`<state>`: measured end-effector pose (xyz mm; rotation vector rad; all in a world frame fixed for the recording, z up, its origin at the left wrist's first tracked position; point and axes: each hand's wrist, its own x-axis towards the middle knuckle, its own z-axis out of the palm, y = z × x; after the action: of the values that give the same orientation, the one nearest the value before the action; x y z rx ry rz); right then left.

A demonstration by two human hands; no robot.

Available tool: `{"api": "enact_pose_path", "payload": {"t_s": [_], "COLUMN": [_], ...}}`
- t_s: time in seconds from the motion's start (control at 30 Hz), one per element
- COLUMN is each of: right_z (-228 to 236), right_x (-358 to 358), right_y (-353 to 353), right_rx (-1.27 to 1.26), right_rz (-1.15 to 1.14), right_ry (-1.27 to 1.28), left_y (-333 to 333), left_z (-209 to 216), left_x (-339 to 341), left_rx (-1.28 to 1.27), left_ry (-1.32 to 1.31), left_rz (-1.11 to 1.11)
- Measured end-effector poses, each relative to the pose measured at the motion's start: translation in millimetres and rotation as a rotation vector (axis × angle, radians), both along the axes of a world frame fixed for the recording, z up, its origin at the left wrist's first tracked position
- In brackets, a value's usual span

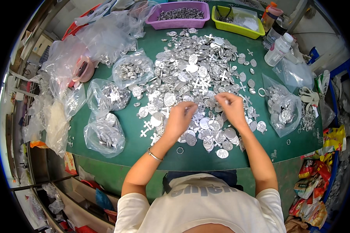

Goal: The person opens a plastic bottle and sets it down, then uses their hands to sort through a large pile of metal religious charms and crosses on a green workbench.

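A wide heap of silver-coloured metal medals and small crosses [192,68] covers the middle of the green table. Over its near part, my left hand [181,118] is closed, thumb and fingers drawn together among the medals. My right hand [233,110] is a short way to the right, its fingers also pinched together and slightly blurred. Whatever either hand grips is too small to make out. An oval medal [222,153] lies at the heap's near edge, with a metal ring [180,150] to its left.
Clear bags of metal pieces stand left [105,134] and right [282,110] of the heap. At the back are a purple basin [155,24] and a yellow-green tray [237,32]. A white bottle [279,49] stands back right; a pink container [87,72] sits at the left.
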<state>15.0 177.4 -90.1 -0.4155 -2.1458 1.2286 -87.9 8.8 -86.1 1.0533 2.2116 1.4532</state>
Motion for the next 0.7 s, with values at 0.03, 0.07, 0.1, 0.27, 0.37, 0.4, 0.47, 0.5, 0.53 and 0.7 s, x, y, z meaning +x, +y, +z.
{"api": "enact_pose_path", "payload": {"t_s": [0.03, 0.07, 0.1, 0.27, 0.37, 0.4, 0.47, 0.5, 0.53, 0.7], "right_z": [4.9, 14.4, 19.2, 29.7, 20.8, 20.1, 38.0, 36.0, 30.6, 7.9], "right_x": [4.7, 11.8, 16.1, 11.8, 13.5, 14.2, 7.9, 5.0, 2.4, -10.6], "right_y": [6.7, 15.5, 22.1, 10.7, 16.0, 14.8, -0.8, -6.4, -10.7, -20.2], "right_rx": [-0.438, -0.878, -1.319, -1.8, -1.619, -1.214, -0.391, -0.133, 0.126, 0.683], "right_rz": [0.08, 0.161, 0.241, 0.056, 0.354, 0.319, 0.23, 0.226, 0.211, 0.133], "right_ry": [0.019, 0.039, 0.059, 0.214, 0.038, -0.128, -0.405, -0.421, -0.43, -0.444], "left_y": [4.2, 7.2, 10.2, 26.8, 27.2, 26.7, 23.3, 19.3, 16.5, -10.9], "left_z": [3.3, 11.2, 14.9, 14.5, 9.3, 10.8, 12.9, 14.6, 17.1, 32.2], "left_x": [3.8, 8.0, 11.3, 10.9, 3.1, 0.5, -4.8, -7.4, -10.5, -26.2], "left_rx": [-0.126, -0.253, -0.38, -0.61, -0.592, -0.562, -0.519, -0.505, -0.487, -0.017], "left_ry": [0.157, 0.315, 0.473, 0.513, 0.566, 0.567, 0.523, 0.477, 0.434, -0.685], "left_rz": [-0.013, -0.023, -0.034, -0.104, -0.164, -0.179, -0.181, -0.168, -0.161, -0.268]}}
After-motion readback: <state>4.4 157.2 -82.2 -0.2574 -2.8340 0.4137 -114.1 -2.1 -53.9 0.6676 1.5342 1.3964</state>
